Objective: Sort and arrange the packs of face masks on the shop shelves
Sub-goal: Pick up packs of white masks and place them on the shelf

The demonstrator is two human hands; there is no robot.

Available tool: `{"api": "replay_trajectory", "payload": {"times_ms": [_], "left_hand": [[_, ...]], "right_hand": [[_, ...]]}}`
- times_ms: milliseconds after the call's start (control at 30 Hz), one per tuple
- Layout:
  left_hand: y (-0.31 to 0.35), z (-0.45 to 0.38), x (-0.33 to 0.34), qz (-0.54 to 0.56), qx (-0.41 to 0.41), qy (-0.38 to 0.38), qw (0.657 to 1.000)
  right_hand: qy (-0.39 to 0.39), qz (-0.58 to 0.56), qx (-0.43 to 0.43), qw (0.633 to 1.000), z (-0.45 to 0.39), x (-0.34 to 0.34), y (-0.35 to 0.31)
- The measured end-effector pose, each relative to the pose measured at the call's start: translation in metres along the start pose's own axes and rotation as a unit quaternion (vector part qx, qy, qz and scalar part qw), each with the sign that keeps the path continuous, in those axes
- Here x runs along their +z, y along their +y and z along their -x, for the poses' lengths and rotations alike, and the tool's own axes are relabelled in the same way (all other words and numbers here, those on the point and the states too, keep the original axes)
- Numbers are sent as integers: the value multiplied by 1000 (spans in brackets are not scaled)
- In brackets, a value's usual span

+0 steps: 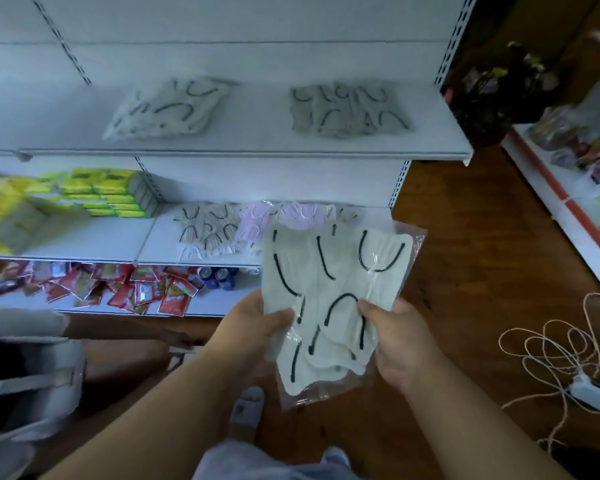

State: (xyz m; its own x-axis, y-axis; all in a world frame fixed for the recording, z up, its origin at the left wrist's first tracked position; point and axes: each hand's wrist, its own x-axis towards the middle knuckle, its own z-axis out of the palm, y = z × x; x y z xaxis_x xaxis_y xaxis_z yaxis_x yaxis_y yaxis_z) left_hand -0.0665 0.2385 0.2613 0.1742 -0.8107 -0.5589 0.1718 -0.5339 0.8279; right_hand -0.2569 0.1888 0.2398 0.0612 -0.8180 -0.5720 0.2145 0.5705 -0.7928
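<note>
Both hands, left hand (257, 323) and right hand (395, 341), are pinching a clear pack of white masks (333, 299) above the brown floor (465, 271). Two mask packs are lying mid top shelf (257, 152); more are crowding the middle shelf (101, 244) at its right end.

two mask packs (257, 110) on top shelf (243, 154)

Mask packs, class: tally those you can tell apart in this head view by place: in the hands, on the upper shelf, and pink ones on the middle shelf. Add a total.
In both hands: 1, the held pack
Upper shelf: 2, the left pack and the right pack
Pink, middle shelf: 2, at and
Total: 5
</note>
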Motion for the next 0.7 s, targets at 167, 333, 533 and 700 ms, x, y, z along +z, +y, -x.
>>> {"api": "replay_trajectory", "payload": {"times_ms": [167, 333, 533, 700], "left_hand": [[19, 29, -13, 31, -4, -8, 999], [36, 39, -49, 52, 20, 26, 998], [63, 12, -115, 58, 42, 81, 994], [105, -38, -176, 21, 62, 70, 995]], "right_hand": [[-80, 69, -25, 994, 22, 23, -15], [-112, 93, -16, 989, 19, 55, -26], [-91, 151, -60, 982, -9, 127, -37], [-130, 211, -116, 962, -35, 212, -56]]}}
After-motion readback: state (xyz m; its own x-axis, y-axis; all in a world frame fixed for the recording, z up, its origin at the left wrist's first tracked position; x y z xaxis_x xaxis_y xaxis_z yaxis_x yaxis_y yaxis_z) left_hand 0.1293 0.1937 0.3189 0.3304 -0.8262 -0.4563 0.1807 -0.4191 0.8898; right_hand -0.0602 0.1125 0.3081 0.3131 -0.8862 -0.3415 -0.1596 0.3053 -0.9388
